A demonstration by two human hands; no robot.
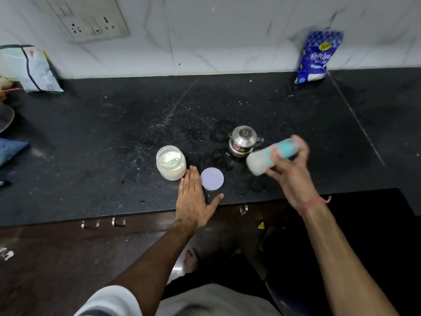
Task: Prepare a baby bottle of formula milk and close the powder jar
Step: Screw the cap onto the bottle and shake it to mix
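Note:
The powder jar point(171, 162) stands open on the black counter point(114, 144), with white powder and a pale scoop inside. Its lilac lid point(212, 179) lies flat just right of the jar. My left hand point(195, 199) rests flat on the counter between jar and lid, fingers straight and thumb spread below the lid. My right hand point(289, 166) grips a baby bottle point(271, 157) in the air, tilted almost sideways and blurred by motion. The bottle has a blue band and milky contents.
A small steel pot with a lid point(243, 143) stands behind the bottle. A blue sugar bag point(317, 57) leans on the wall at back right, a white packet point(32, 69) at back left. Wet spots mark the counter near the front edge point(250, 185).

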